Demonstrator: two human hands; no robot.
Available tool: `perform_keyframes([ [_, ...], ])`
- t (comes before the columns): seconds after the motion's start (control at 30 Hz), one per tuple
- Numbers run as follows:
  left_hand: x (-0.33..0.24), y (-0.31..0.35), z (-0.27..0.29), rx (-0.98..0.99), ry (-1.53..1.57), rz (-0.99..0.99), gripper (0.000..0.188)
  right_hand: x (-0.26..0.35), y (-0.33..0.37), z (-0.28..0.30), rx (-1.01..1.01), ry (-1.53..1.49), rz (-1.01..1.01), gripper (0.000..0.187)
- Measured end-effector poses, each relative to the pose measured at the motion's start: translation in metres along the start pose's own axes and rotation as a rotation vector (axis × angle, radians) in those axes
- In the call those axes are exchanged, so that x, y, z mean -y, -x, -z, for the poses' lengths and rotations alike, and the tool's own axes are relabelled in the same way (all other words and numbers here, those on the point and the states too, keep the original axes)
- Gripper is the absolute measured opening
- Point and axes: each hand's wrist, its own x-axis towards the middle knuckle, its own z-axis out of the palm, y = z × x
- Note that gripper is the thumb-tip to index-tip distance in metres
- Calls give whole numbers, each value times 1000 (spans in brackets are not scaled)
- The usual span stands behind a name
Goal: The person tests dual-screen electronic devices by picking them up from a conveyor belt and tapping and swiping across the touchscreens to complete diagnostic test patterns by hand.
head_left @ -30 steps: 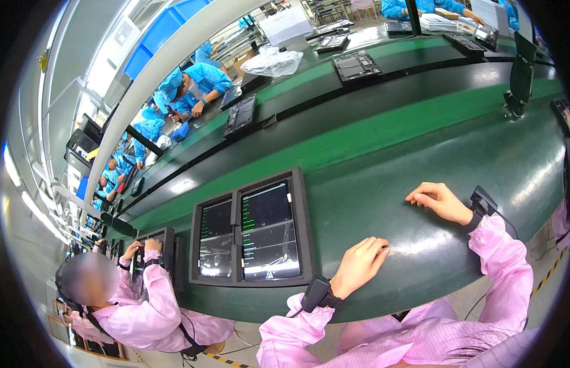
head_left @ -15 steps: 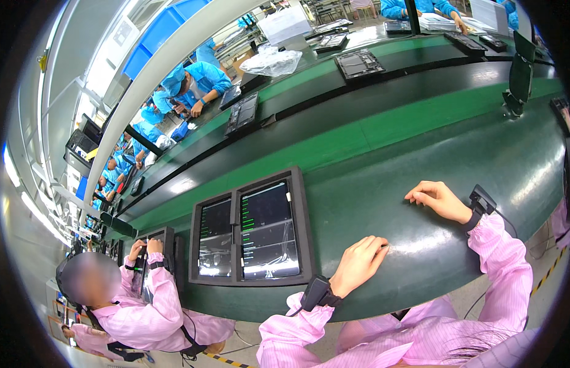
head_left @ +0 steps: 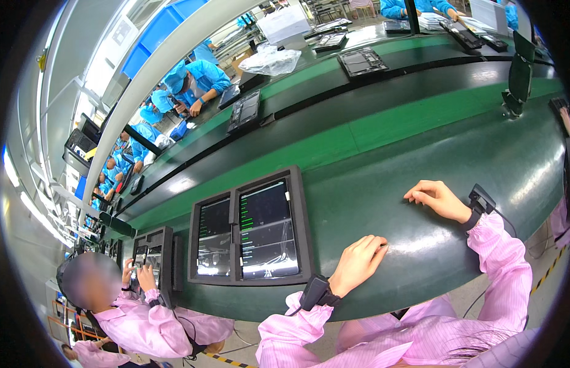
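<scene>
My left hand (head_left: 360, 264) rests on the green worktop (head_left: 358, 214) with its fingers loosely extended and nothing in them. To its right and farther in, my right hand (head_left: 441, 200) also lies on the worktop, fingers relaxed and slightly bent, holding nothing. Each wrist wears a black strapped device. Left of my left hand, and apart from it, stands a dark foam tray (head_left: 307, 230) with two compartments. In each lies a black tablet, a left tablet (head_left: 214, 239) and a right tablet (head_left: 267, 230), both screens showing rows of green and white text and glossy reflections.
A co-worker in pink (head_left: 135, 325) sits at left with both hands over another tray (head_left: 165, 270). Beyond the worktop runs a dark conveyor (head_left: 334, 113). Opened tablets (head_left: 363, 61) lie past it, before people in blue. A dark upright plate (head_left: 520, 73) stands at far right.
My hands and the nearby tray stay put. The co-worker's hands have shifted over the other tray, uncovering more of it. At the far right, a blue-sleeved person's hand and a device have moved slightly left.
</scene>
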Motion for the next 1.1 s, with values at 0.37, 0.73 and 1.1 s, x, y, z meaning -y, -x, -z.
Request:
perform_keyframes([
  [0.37, 3, -1, 1, -2, -2, -12, 10, 1, -3, -1, 4, 7, -19, 23],
  [0.73, 4, -1, 1, -6, -5, -16, 11, -1, -4, -1, -1, -3, 3, 23],
  [1.1, 6, -2, 4, 5, -15, -5, 11, 0, -7, -2, -3, 4, 2, 23],
])
